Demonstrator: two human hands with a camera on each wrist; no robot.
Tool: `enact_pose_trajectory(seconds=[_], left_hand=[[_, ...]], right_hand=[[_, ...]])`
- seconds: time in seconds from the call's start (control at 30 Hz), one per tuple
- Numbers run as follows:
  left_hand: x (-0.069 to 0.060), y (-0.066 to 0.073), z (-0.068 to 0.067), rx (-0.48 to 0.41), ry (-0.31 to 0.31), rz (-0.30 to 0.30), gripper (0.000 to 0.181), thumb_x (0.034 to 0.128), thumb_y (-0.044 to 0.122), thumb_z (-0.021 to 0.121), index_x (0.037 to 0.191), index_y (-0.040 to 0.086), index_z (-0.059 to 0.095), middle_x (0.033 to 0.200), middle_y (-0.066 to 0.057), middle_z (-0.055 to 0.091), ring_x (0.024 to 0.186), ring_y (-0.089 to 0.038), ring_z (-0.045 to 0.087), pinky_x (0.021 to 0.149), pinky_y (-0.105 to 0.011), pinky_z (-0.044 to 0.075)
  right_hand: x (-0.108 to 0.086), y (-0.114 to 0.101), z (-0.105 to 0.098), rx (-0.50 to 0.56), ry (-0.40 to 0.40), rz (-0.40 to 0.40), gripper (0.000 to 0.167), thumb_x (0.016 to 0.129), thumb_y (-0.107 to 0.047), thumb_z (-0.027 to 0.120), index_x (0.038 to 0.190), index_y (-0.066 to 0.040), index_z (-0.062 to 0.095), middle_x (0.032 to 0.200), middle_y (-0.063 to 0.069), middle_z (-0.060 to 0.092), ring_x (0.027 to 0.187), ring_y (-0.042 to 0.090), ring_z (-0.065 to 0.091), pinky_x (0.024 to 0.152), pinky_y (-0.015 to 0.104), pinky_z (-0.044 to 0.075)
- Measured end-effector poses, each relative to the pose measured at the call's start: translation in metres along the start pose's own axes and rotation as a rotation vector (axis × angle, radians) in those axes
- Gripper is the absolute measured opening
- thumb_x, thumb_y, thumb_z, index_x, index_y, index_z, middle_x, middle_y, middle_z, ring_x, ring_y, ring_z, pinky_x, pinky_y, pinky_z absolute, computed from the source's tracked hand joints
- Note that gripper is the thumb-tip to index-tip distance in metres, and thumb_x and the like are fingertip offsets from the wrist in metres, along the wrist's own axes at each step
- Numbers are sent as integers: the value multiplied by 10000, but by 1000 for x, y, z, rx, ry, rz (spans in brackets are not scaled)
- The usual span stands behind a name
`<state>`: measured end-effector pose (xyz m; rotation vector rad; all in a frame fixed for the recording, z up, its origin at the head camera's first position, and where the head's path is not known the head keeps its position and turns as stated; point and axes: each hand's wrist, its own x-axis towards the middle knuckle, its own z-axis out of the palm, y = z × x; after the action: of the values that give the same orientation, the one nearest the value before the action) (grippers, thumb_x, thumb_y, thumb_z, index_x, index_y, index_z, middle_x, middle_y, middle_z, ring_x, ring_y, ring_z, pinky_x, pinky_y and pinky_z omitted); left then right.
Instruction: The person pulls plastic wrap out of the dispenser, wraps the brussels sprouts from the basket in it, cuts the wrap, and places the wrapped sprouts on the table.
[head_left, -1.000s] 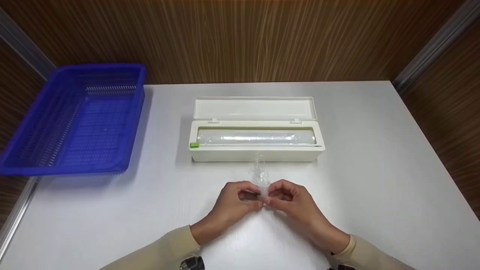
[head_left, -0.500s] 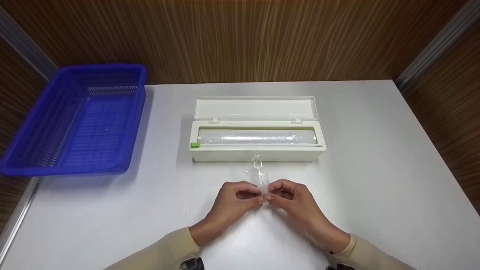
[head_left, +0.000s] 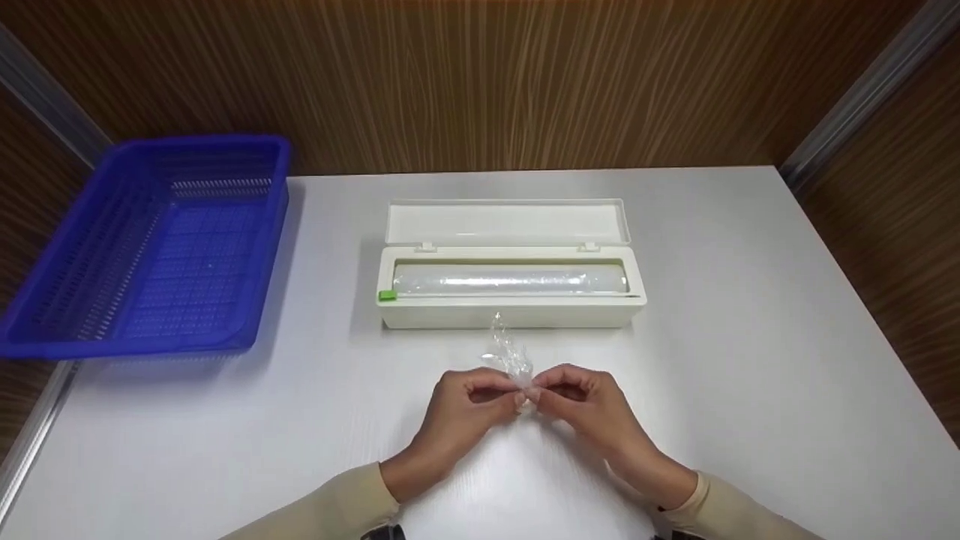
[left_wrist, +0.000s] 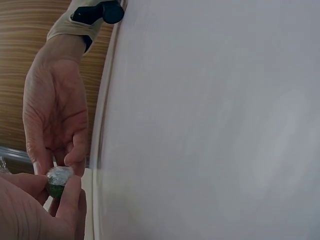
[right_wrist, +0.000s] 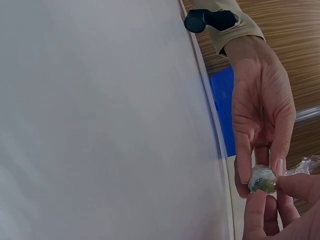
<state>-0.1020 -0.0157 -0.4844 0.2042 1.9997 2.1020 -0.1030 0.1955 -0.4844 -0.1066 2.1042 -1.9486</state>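
Between the fingertips of both hands is a small round green thing (left_wrist: 56,188) covered in clear plastic wrap; its exact kind is unclear. The left hand (head_left: 463,409) pinches it from the left, thumb nearest the head camera. From the other side the right hand (head_left: 589,405) pinches it, fingertips almost meeting the left ones. In the right wrist view the wrapped thing (right_wrist: 262,180) looks shiny on top and green lower down. A twisted tail of plastic wrap (head_left: 512,360) sticks out beyond the fingers, leaning left. In the head view the fingers mostly hide the round thing.
Behind the hands stands a white plastic-wrap dispenser (head_left: 510,313), lid (head_left: 506,223) tipped back, with a roll (head_left: 510,279) inside. A green slider (head_left: 387,295) sits at its left end. A blue basket (head_left: 255,300) stands at the left on the white table (head_left: 750,337).
The tail of wrap has swung from nearly straight to leaning left as the fingertips shifted slightly against each other. Both hands keep hold; the head view has tilted a little.
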Motion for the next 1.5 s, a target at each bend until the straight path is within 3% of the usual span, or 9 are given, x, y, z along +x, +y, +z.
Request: enact_pose_trajectory(seconds=[0.27,0.43,0.6,0.73,0.87,0.97,1.17,1.4,1.5], left_hand=[[-1,-1,0,53,13,40,70,905,-12,859,973,-13,843,1022,-95,788,983,-189,739,906,-274,593],[0,-1,0,-7,0,-1,148,900,-46,854,1041,-57,808,1034,-122,780,1017,-253,753,913,-290,608],[-1,-1,1,-53,-18,-50,263,909,-46,842,1149,-111,754,1085,-98,740,1083,-275,742,949,-296,598],[-2,0,1,30,-44,-57,238,939,31,848,1139,-77,775,1073,-81,754,991,-234,763,844,-259,609],[-2,3,0,9,-89,-72,194,988,30,800,1156,-58,758,1087,-98,751,849,-262,791,745,-281,625],[-1,5,0,-53,-111,-70,146,1000,-41,752,1140,-81,740,1095,-120,728,816,-316,800,763,-332,649],[-1,6,1,-63,-105,-59,135,962,-135,732,1089,-89,738,1069,-123,719,890,-362,799,810,-352,650],[-3,3,2,31,-70,-20,254,880,-112,781,1124,-46,801,1010,-80,767,908,-223,760,794,-241,610],[-2,1,3,14,-49,-18,221,884,-90,799,1101,-43,808,991,-73,768,885,-181,751,759,-220,595]], right_hand=[[-2,2,1,19,-42,-13,194,974,-23,815,1059,129,728,1012,137,774,914,181,750,830,278,613],[-2,2,0,9,-44,-41,202,976,-19,810,1045,147,719,1005,134,762,913,151,726,826,249,589],[-2,1,0,16,-4,-20,207,953,-23,836,1024,132,719,982,115,749,886,145,695,799,238,570],[-3,0,1,2,7,-13,218,949,-38,843,1017,126,717,985,97,736,904,169,693,807,247,566],[-1,-2,3,-9,4,-33,228,949,-48,837,1017,129,710,990,90,730,914,183,682,805,250,548],[1,-3,5,-7,-1,-37,220,954,-49,831,1015,122,707,991,96,732,918,180,677,808,250,542],[2,-2,7,2,9,-19,213,952,-44,832,1028,109,706,997,100,720,903,161,668,797,238,538],[2,-2,7,-25,26,-8,164,950,-53,835,971,83,744,1032,76,675,926,160,634,783,224,516],[1,-2,8,-31,42,1,148,939,-46,835,947,72,745,1059,83,659,944,178,627,784,225,512]])
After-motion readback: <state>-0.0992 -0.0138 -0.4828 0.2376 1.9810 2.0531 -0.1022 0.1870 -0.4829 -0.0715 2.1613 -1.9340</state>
